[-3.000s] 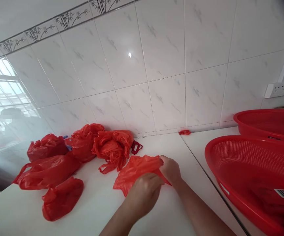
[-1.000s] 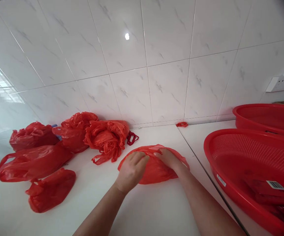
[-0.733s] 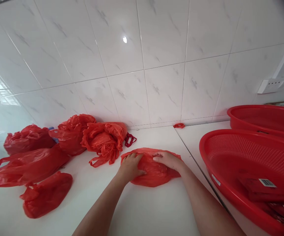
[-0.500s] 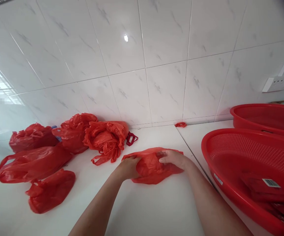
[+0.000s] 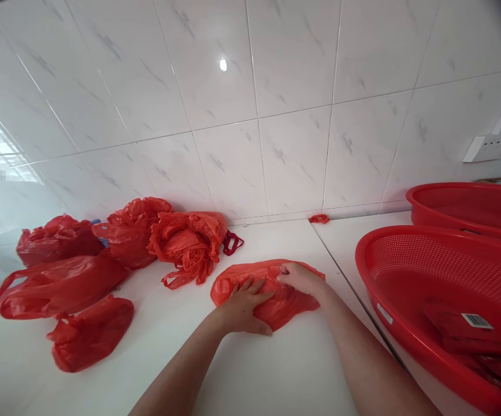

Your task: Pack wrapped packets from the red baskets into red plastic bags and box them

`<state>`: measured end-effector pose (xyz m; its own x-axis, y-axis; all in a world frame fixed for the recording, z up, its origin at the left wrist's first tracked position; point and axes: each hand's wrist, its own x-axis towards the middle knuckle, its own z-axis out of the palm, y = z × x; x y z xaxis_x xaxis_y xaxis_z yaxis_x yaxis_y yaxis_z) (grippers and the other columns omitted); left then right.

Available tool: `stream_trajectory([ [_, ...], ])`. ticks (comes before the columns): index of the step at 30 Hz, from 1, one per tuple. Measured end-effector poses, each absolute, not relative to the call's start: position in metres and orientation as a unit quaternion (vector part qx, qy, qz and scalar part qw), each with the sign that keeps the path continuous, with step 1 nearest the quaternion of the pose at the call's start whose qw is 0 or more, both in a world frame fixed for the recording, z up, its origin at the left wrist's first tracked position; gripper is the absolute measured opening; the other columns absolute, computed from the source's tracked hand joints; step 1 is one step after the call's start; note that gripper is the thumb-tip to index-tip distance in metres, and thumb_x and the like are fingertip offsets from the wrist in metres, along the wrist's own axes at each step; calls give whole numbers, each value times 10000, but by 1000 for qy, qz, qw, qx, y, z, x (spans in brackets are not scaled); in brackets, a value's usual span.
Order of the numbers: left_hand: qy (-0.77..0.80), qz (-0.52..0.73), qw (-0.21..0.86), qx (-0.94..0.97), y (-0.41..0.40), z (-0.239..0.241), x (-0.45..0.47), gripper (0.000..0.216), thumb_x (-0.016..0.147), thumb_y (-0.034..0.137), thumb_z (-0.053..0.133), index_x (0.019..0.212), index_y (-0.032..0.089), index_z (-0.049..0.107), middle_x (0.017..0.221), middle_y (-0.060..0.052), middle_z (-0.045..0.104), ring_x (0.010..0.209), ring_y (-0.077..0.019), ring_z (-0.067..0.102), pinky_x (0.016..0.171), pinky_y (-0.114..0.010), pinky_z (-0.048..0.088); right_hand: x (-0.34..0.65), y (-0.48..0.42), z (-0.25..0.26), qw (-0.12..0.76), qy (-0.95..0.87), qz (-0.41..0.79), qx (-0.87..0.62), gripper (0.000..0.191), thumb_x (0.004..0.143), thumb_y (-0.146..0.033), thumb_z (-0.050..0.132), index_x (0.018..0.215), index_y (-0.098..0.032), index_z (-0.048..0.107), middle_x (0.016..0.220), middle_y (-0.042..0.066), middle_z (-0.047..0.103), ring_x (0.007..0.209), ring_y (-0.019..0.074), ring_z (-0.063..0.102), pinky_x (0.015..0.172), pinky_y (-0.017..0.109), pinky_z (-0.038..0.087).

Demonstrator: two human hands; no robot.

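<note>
A crumpled red plastic bag (image 5: 289, 303) lies on the white counter (image 5: 276, 370) in front of me. My left hand (image 5: 244, 306) rests flat on its near left part, fingers spread and pressing down. My right hand (image 5: 302, 278) lies on its far right part with the fingers curled into the plastic, gripping a fold. Both forearms reach in from the bottom edge.
Several other red plastic bags (image 5: 187, 245) lie heaped at the left along the tiled wall (image 5: 250, 115). A large red perforated basket (image 5: 445, 300) holding flat red packets sits at the right, with a second red basin (image 5: 471, 208) behind it. A wall socket (image 5: 488, 147) is at the far right.
Both hands stayed on the bag, kneading and flattening it. The left hand went from gripping the left edge to lying spread on top; the bag now lies a little more compact.
</note>
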<state>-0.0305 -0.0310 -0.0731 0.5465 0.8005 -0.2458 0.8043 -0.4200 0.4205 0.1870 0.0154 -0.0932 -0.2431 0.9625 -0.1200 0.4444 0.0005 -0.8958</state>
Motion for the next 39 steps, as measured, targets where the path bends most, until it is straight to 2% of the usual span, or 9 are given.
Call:
stream_trajectory([
  [4,463,-15,314,829,-36,-72,-41,868,577,523,742,1362,457,377,1556,40,132,1393,-408,142,1025,-575,299,195,24,-97,349,-562,522,-539,203,831,-373,492,887,-183,535,886,56,656,614,100,568,510,203,414],
  [8,471,79,303,824,-42,-65,-36,609,692,509,664,1273,401,520,1448,16,405,1285,-314,411,955,-416,434,191,25,-97,364,-538,515,-560,260,807,-453,534,766,-201,484,682,-10,570,514,85,488,445,199,343],
  [11,490,215,161,829,-41,-60,-31,326,842,360,520,1147,305,620,1289,-25,559,1181,-239,499,962,-363,426,185,19,-90,334,-583,482,-563,384,797,-559,519,649,-214,442,527,-55,450,454,84,399,445,218,302],
  [14,558,288,-28,778,-37,-61,-36,310,833,274,529,1127,263,627,1366,-75,477,1258,-292,396,1036,-453,323,182,14,-82,297,-616,455,-570,488,816,-637,435,578,-213,398,467,-47,428,435,94,397,484,239,338],
  [16,611,326,-64,719,-32,-66,-46,404,779,292,601,1182,273,588,1409,-86,417,1283,-324,354,1026,-484,313,183,13,-79,280,-623,459,-568,519,820,-673,389,584,-212,411,496,-25,494,443,102,433,501,245,361],
  [20,645,404,177,624,-19,-83,-69,314,742,386,601,1008,224,634,985,-59,645,884,-227,602,753,-331,470,189,15,-78,241,-644,489,-537,482,804,-677,426,750,-211,538,638,-10,597,481,97,461,513,234,364],
  [23,605,465,356,539,-15,-91,-75,251,719,431,602,766,184,598,684,6,604,610,-141,555,579,-247,427,187,14,-78,239,-662,478,-526,468,755,-677,514,852,-224,577,688,-10,600,558,114,500,560,239,390],
  [28,512,535,519,427,-17,-94,-68,304,665,432,682,714,170,535,595,34,554,520,-101,512,530,-224,404,167,8,-80,227,-659,337,-633,565,776,-757,350,696,-222,512,636,31,558,582,186,532,519,294,361],
  [39,415,570,624,338,-20,-97,-62,221,686,343,694,739,151,598,596,19,607,524,-110,563,533,-228,446,144,-9,-67,188,-705,141,-670,426,915,-467,350,674,-187,563,697,74,646,616,189,589,543,295,363],
])
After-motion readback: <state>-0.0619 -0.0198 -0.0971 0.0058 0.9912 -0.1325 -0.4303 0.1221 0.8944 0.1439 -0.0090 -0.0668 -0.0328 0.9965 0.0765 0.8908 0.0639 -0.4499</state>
